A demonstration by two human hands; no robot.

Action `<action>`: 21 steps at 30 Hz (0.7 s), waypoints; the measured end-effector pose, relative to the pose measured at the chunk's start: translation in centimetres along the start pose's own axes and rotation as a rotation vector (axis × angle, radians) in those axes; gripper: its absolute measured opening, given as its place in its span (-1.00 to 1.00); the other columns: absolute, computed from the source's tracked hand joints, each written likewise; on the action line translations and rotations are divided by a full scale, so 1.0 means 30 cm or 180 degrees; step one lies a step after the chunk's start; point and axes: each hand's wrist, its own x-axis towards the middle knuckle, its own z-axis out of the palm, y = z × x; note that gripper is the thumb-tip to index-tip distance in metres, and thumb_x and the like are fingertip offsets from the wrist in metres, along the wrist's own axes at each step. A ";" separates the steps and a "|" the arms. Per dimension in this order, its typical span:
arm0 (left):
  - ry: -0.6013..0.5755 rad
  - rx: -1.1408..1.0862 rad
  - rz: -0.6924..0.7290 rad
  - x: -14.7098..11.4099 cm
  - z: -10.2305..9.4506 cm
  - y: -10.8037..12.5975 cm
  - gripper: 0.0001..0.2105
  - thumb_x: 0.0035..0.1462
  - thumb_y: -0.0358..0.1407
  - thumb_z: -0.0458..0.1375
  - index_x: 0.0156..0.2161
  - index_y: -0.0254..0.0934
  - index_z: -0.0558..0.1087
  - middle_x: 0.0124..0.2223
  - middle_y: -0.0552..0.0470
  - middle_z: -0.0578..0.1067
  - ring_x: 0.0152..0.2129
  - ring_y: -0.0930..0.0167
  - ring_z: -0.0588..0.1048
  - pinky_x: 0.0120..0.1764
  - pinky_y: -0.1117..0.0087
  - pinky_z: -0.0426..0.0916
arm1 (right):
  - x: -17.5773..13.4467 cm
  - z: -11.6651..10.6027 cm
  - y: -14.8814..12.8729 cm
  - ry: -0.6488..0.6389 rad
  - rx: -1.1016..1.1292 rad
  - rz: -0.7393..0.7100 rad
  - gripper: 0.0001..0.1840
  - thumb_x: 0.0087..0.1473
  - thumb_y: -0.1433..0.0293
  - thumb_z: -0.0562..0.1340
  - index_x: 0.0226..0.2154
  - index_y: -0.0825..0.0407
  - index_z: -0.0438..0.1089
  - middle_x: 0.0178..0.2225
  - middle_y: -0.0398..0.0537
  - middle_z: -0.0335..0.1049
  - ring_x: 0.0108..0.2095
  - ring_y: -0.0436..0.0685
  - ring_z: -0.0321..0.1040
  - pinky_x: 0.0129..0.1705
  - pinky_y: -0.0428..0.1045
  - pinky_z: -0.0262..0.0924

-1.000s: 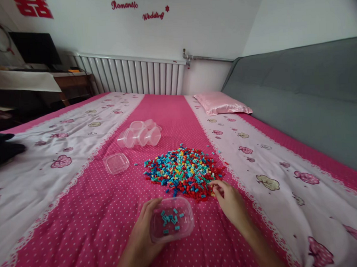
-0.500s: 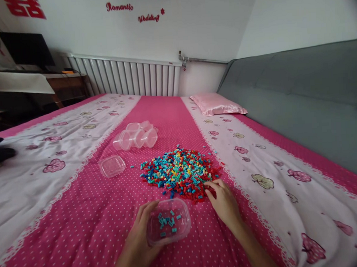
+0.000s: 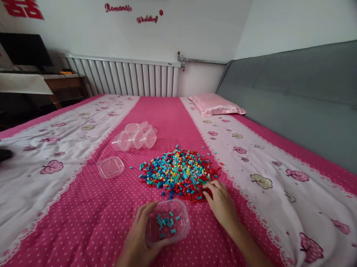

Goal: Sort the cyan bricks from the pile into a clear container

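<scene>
My left hand (image 3: 141, 231) grips the left side of a clear plastic container (image 3: 183, 229), which is tilted a little on the pink bedspread. Inside it lie several teal toy bricks (image 3: 165, 222). A heap of small toy bricks (image 3: 177, 169) in red, blue, teal, yellow and other colours is spread just beyond the container. At the heap's near right edge is my right hand (image 3: 220, 199), its thumb and forefinger pinched together among red bricks. Whatever may be between those fingertips is too small to make out.
A clear lid (image 3: 111, 167) lies left of the heap. Behind it several clear containers (image 3: 135, 136) are bunched together on the bedspread (image 3: 162, 110). Farther back are a pink pillow (image 3: 215, 104), a radiator (image 3: 127, 74) and, at right, a grey padded headboard (image 3: 301, 83).
My right hand's fingers have drawn slightly closer together at the heap's edge. My left hand still holds the container. The whole view has shifted very slightly.
</scene>
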 end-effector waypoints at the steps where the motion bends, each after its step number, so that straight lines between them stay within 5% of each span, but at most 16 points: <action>1: -0.0010 -0.0003 -0.0028 0.000 0.000 0.001 -0.36 0.03 -0.21 0.36 0.20 -0.13 0.28 0.12 -0.18 0.42 0.06 0.07 0.47 0.07 -0.01 0.43 | -0.001 0.001 -0.001 -0.0006 -0.0010 -0.0006 -0.81 0.17 0.45 0.17 -0.24 -0.04 0.51 -0.20 0.02 0.40 -0.15 0.23 0.39 -0.12 0.07 0.30; 7: 0.0026 -0.0047 -0.0151 0.007 -0.002 0.018 -0.37 -0.03 -0.16 0.38 0.16 -0.15 0.33 0.08 -0.17 0.46 0.02 0.06 0.50 0.05 0.01 0.46 | -0.007 0.008 0.002 0.0024 0.0021 -0.0086 -0.69 0.20 0.42 0.13 -0.09 -0.04 0.53 -0.15 0.07 0.41 -0.13 0.24 0.39 -0.11 0.08 0.31; 16: 0.0108 0.0080 0.0049 0.007 -0.002 0.014 -0.39 0.00 -0.23 0.37 0.17 -0.14 0.32 0.08 -0.15 0.48 0.00 0.09 0.52 0.02 0.04 0.48 | 0.003 0.010 0.011 -0.0016 0.0150 0.0009 -0.86 0.14 0.45 0.18 -0.29 -0.05 0.46 -0.24 -0.01 0.37 -0.17 0.22 0.39 -0.13 0.07 0.31; 21: 0.0086 0.0101 0.0150 0.003 0.000 0.003 -0.37 0.01 -0.23 0.37 0.19 -0.14 0.29 0.09 -0.15 0.46 0.01 0.10 0.52 0.02 0.06 0.48 | 0.003 0.012 0.013 0.0009 0.0221 -0.0017 -0.76 0.15 0.46 0.17 -0.15 -0.04 0.49 -0.18 0.03 0.38 -0.12 0.24 0.39 -0.06 0.09 0.30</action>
